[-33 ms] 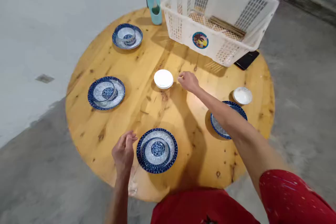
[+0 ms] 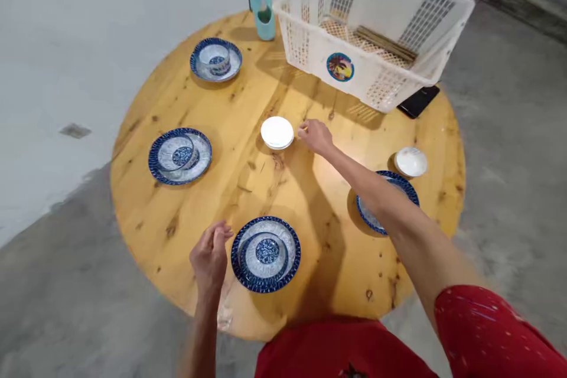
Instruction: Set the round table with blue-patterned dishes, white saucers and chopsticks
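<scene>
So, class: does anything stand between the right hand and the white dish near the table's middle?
Nothing visible does: only a small gap of wooden table shows between the right hand and the white dish. The white bowl sits on the hand's other side.

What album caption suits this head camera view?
A right hand beside a small white round dish, a left hand near a blue-rimmed round plate, over a round wooden table.

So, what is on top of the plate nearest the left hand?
A blue-patterned bowl sits on the plate; the part of the plate beneath it is covered and cannot be seen.
</scene>
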`<state>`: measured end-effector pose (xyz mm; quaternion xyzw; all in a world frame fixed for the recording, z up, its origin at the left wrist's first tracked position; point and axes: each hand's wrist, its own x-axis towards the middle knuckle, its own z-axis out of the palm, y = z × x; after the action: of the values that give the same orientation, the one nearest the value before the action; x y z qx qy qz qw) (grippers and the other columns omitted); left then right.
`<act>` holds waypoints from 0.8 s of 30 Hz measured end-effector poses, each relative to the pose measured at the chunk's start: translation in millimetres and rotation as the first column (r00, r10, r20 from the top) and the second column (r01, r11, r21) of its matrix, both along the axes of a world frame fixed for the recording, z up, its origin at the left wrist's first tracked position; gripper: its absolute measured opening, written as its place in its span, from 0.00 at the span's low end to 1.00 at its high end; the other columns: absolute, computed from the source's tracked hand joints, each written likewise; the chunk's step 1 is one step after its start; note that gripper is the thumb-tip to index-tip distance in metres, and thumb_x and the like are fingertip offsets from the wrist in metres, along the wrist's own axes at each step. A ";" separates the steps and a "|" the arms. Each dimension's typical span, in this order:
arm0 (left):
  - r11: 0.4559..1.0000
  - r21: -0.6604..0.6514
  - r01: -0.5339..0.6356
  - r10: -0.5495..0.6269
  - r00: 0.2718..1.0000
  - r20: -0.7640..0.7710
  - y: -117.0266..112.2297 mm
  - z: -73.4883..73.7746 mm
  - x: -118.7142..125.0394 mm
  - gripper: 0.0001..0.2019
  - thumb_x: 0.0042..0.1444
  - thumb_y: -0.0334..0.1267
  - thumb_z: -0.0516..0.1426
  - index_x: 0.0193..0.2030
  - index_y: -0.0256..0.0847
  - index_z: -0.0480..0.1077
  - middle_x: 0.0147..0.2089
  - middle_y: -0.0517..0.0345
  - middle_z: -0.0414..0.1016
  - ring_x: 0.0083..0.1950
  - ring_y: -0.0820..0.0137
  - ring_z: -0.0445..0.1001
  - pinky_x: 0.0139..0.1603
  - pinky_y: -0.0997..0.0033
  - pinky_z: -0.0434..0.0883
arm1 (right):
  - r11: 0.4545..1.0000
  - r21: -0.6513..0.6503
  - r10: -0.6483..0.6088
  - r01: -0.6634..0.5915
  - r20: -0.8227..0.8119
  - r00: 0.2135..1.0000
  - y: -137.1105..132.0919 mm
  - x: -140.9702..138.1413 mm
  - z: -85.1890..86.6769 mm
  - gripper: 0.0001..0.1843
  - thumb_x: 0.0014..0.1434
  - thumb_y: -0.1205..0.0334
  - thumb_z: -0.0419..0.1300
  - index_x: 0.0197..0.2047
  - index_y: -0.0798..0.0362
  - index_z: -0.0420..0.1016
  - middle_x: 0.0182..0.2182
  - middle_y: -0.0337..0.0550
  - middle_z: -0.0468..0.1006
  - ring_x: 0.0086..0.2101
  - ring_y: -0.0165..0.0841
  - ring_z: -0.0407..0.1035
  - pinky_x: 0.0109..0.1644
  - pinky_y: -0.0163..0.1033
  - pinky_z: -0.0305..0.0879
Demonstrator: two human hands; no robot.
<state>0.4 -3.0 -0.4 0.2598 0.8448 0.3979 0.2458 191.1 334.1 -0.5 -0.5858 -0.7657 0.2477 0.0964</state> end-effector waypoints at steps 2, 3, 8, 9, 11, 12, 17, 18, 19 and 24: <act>1.000 -0.003 -0.006 0.006 1.000 0.010 -7.2 -1.1 1.2 0.18 0.59 0.50 0.55 0.44 0.38 0.77 0.38 0.54 0.81 0.39 0.64 0.81 0.47 0.66 0.76 | 1.000 0.001 -0.029 0.029 0.029 0.999 3.6 -18.9 -4.6 0.17 0.63 0.54 0.53 0.48 0.52 0.78 0.48 0.53 0.79 0.50 0.48 0.71 0.53 0.52 0.67; 1.000 -0.003 -0.015 0.015 1.000 0.017 -11.7 -1.9 2.2 0.19 0.59 0.50 0.55 0.44 0.38 0.77 0.37 0.54 0.81 0.39 0.64 0.81 0.47 0.66 0.77 | 0.999 0.003 -0.040 0.040 0.044 0.998 5.2 -26.6 -7.0 0.18 0.63 0.53 0.53 0.48 0.52 0.78 0.48 0.53 0.79 0.50 0.49 0.71 0.53 0.52 0.67; 0.995 0.003 -0.100 0.099 0.992 0.079 -39.5 -9.7 5.3 0.20 0.59 0.52 0.57 0.45 0.38 0.78 0.37 0.54 0.81 0.37 0.65 0.80 0.42 0.67 0.77 | 0.998 0.018 -0.069 0.067 0.116 0.991 9.2 -44.8 -17.9 0.15 0.61 0.56 0.56 0.46 0.53 0.78 0.46 0.56 0.79 0.48 0.50 0.72 0.51 0.53 0.69; 0.993 0.007 -0.116 0.115 0.989 0.092 -44.2 -11.5 4.5 0.20 0.59 0.52 0.57 0.45 0.38 0.78 0.37 0.54 0.81 0.37 0.65 0.80 0.42 0.67 0.77 | 0.997 0.027 -0.073 0.070 0.119 0.990 9.1 -45.5 -19.6 0.14 0.60 0.57 0.56 0.45 0.53 0.78 0.46 0.56 0.79 0.47 0.50 0.72 0.50 0.54 0.69; 0.988 0.018 -0.153 0.150 0.983 0.108 -50.6 -14.6 1.5 0.20 0.58 0.52 0.57 0.46 0.38 0.78 0.37 0.55 0.81 0.38 0.66 0.80 0.44 0.67 0.77 | 0.996 0.054 -0.082 0.076 0.111 0.990 8.5 -45.7 -22.1 0.13 0.60 0.58 0.57 0.43 0.53 0.78 0.46 0.56 0.79 0.47 0.50 0.72 0.50 0.54 0.69; 0.984 0.026 -0.174 0.170 0.979 0.111 -52.2 -15.6 -0.3 0.19 0.58 0.52 0.57 0.45 0.38 0.78 0.37 0.55 0.81 0.37 0.66 0.80 0.44 0.67 0.77 | 0.994 0.070 -0.086 0.079 0.101 0.991 8.1 -45.5 -22.7 0.12 0.59 0.58 0.57 0.42 0.53 0.78 0.45 0.56 0.79 0.46 0.50 0.72 0.49 0.54 0.69; 0.966 0.098 -0.240 0.230 0.967 0.105 -48.4 -12.1 -6.4 0.18 0.58 0.50 0.58 0.44 0.37 0.79 0.34 0.56 0.81 0.35 0.68 0.80 0.43 0.68 0.78 | 0.984 0.114 -0.139 0.136 0.020 0.990 6.6 -47.4 -14.0 0.08 0.58 0.63 0.57 0.37 0.52 0.77 0.39 0.53 0.79 0.44 0.48 0.73 0.50 0.53 0.69; 0.965 0.100 -0.244 0.235 0.968 0.093 -47.3 -9.7 -6.5 0.17 0.58 0.50 0.58 0.43 0.37 0.79 0.34 0.56 0.80 0.35 0.68 0.80 0.43 0.68 0.78 | 0.982 0.116 -0.151 0.150 -0.002 0.989 6.7 -47.5 -9.8 0.08 0.58 0.64 0.57 0.36 0.52 0.77 0.39 0.52 0.79 0.45 0.47 0.72 0.51 0.53 0.69; 0.966 0.095 -0.240 0.233 0.969 0.080 -46.9 -7.0 -6.3 0.17 0.58 0.49 0.58 0.43 0.37 0.79 0.33 0.56 0.80 0.34 0.68 0.80 0.42 0.68 0.78 | 0.980 0.117 -0.158 0.160 -0.023 0.987 7.1 -46.9 -5.2 0.07 0.59 0.64 0.56 0.36 0.52 0.76 0.38 0.51 0.79 0.45 0.46 0.72 0.52 0.53 0.69; 0.971 0.123 -0.205 0.202 0.979 0.038 -53.8 0.6 -0.9 0.15 0.61 0.45 0.54 0.44 0.38 0.77 0.35 0.57 0.79 0.34 0.70 0.79 0.42 0.68 0.78 | 0.986 0.098 -0.112 0.135 -0.214 0.970 8.0 -20.8 7.7 0.06 0.58 0.66 0.55 0.31 0.53 0.72 0.34 0.45 0.75 0.43 0.39 0.72 0.54 0.49 0.69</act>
<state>-0.5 -56.9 0.2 0.1819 0.8369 0.4769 0.1976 170.3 342.1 7.3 -0.5971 -0.7260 0.2576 0.2236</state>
